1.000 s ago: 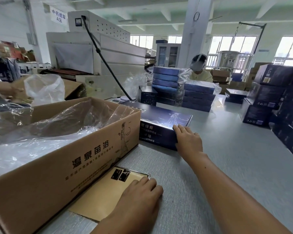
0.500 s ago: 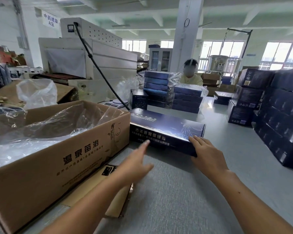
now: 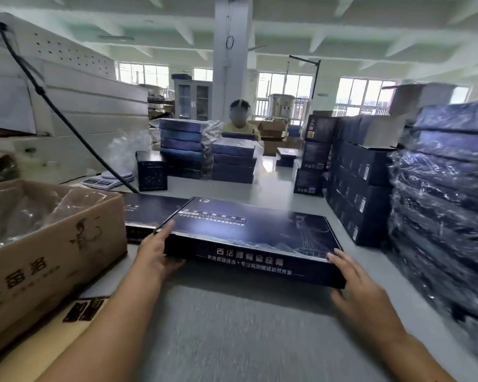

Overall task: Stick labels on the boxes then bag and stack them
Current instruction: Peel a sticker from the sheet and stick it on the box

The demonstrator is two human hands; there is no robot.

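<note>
As the box (image 3: 249,232) lies crosswise between my hands, left hand (image 3: 155,255) and right hand (image 3: 362,288) each have fingers (image 3: 337,257) clamped on one end, equally near.

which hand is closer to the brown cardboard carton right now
Left. The left hand grips the dark box's left end, right beside the carton's side wall; the right hand holds the box's right end, with the whole box between it and the carton.
</note>
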